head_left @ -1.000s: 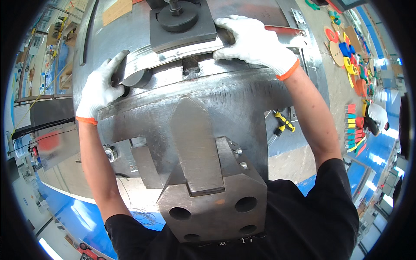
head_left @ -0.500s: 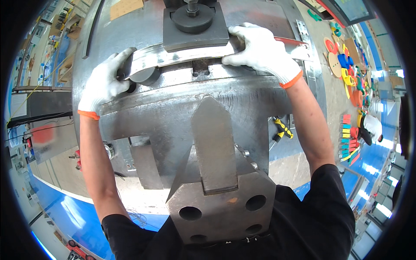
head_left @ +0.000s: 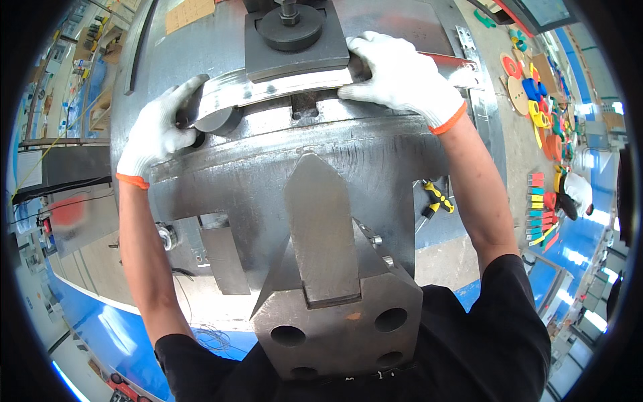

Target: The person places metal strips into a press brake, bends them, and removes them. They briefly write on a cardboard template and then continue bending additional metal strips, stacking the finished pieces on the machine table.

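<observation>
A shiny, slightly curved metal bar point(head_left: 274, 88) lies across the steel machine bed, its middle passing at the front edge of a dark press block point(head_left: 295, 59) with a round bolted disc on top. White gloves with orange cuffs cover both hands. My left hand point(head_left: 159, 127) grips the bar's left end, thumb and fingers wrapped round it. At the other end my right hand point(head_left: 396, 72) holds the bar, thumb on the near side and fingers on the far side. A round steel peg point(head_left: 220, 120) stands under the bar beside my left hand.
A large pointed steel block point(head_left: 323, 228) with bolt holes rises close before my body. Yellow-and-black handled pliers point(head_left: 439, 198) lie right of it. A flat steel plate point(head_left: 224, 258) is at left. Coloured parts and another person point(head_left: 575, 194) are on the floor at far right.
The view has shifted slightly, so the press and block sit a little further left. Both hands keep their hold on the bar, with hardly any movement against the machine.
</observation>
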The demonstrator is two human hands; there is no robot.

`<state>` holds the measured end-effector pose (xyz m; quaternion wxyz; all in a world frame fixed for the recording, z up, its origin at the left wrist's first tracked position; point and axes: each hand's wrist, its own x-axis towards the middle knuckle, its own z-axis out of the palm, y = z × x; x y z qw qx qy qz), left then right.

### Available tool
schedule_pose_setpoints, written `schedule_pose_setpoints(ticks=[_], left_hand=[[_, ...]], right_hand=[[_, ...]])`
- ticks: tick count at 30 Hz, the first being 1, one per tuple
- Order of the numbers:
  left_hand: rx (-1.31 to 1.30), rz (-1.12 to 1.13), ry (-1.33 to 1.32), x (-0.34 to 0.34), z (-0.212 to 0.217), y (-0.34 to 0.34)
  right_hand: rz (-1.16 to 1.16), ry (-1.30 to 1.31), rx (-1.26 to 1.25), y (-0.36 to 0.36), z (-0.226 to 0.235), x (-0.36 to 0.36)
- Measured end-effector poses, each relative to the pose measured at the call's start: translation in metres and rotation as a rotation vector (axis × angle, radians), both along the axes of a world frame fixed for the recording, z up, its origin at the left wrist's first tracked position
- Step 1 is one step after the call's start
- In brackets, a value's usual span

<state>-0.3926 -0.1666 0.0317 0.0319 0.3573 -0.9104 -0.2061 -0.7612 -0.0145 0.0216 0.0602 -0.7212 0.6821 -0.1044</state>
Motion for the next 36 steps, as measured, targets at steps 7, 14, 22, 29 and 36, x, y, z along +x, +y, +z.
schedule_pose_setpoints(ticks=[7, 14, 22, 29, 36], left_hand=[[-0.018, 0.026, -0.071, -0.009, 0.009, 0.000], [-0.052, -0.048, -0.042, -0.006, 0.005, -0.010], [-0.075, 0.003, -0.132, -0.007, 0.011, 0.002], [-0.061, 0.014, -0.093, -0.008, 0.007, 0.002], [-0.031, -0.012, -0.061, -0.006, 0.007, -0.002]], right_hand=[[0.052, -0.075, 0.057, -0.017, -0.001, -0.019], [0.014, -0.049, -0.003, -0.017, 0.003, -0.005], [0.019, -0.130, 0.130, -0.010, 0.010, -0.010], [0.025, -0.154, -0.003, -0.001, 0.002, -0.010], [0.011, -0.146, 0.088, -0.001, 0.015, -0.005]])
